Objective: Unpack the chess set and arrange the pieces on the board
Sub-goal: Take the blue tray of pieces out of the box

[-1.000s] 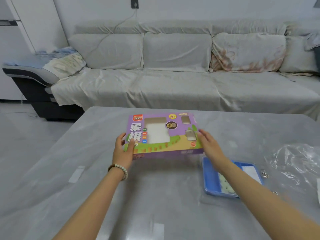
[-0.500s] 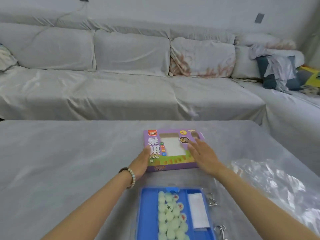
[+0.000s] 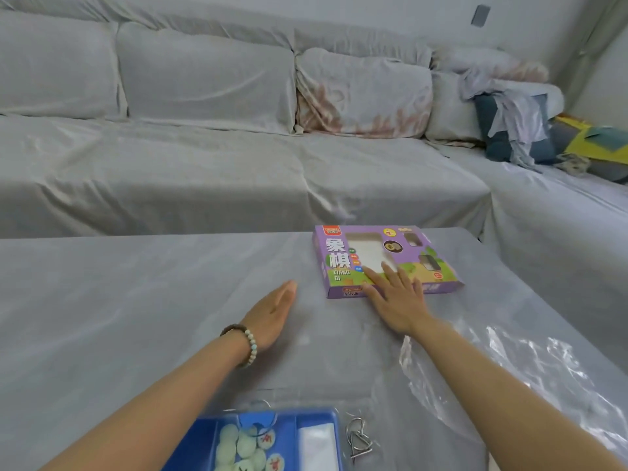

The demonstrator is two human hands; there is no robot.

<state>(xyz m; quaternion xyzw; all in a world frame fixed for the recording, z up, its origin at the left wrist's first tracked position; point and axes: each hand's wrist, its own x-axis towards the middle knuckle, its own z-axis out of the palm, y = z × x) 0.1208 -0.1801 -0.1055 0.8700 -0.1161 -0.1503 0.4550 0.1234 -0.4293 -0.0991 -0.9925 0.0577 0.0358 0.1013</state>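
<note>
One purple chess box [image 3: 384, 260] lies at the far right of the table [image 3: 136, 300]. The right hand [image 3: 396, 299] rests flat on the box's near edge, fingers straight. The left hand [image 3: 275, 312], left of the box, has straight fingers and holds nothing. One blue tray [image 3: 204, 440] at the near edge holds round pale pieces [image 3: 246, 445], too cut off to count, and one white sheet [image 3: 317, 443].

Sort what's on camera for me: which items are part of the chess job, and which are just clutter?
Job: purple xiangqi box, right hand resting on it; blue tray; round pieces in it; white folded sheet in the tray, possibly the board.
Lying about: metal wire puzzle beside the tray; clear plastic wrap on the table; clothes pile on the sofa.
</note>
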